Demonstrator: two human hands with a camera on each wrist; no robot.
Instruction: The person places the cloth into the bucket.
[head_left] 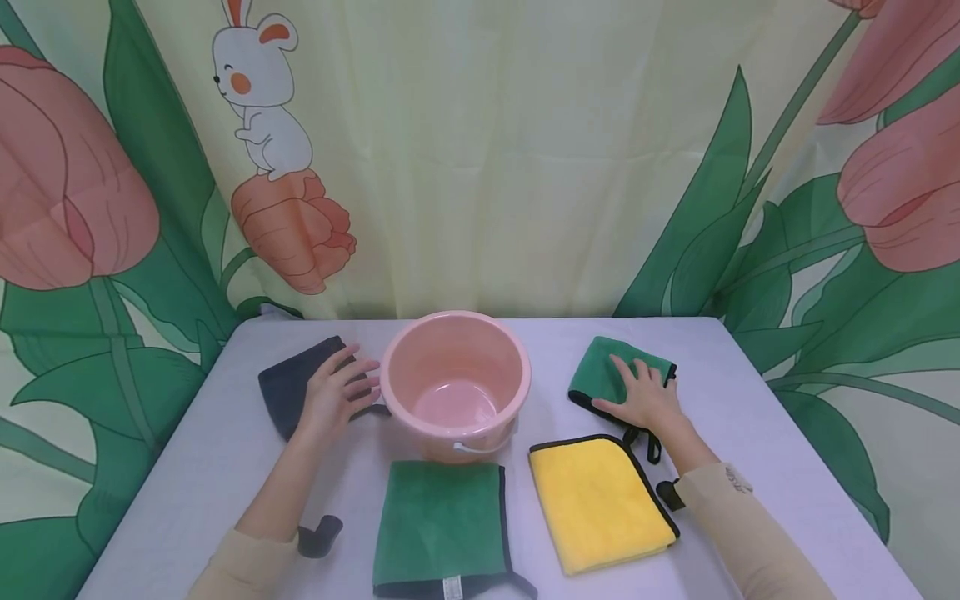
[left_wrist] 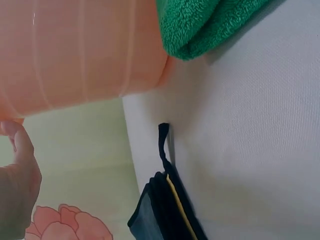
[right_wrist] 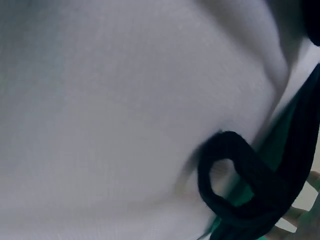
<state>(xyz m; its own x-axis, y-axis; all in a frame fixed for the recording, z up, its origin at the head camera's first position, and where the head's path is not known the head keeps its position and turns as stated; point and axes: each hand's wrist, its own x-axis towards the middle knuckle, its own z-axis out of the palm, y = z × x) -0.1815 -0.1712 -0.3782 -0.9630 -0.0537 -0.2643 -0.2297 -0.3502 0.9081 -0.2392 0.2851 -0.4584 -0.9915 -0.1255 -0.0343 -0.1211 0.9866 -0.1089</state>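
Observation:
A pink bucket with a white handle stands at the middle of the table. My left hand is beside it, fingers extended, with the fingertips right at its rim. Behind that hand lies a folded dark grey cloth with a hanging loop. At the right, my right hand spreads its fingers over a folded green cloth with black edging. In the right wrist view, the cloth's black loop shows close up, and only parts of the fingers appear.
In front of the bucket lies a green cloth with dark edging and a white tag. A yellow cloth with black trim lies to its right. The white-covered table backs onto a curtain printed with tulips and a rabbit.

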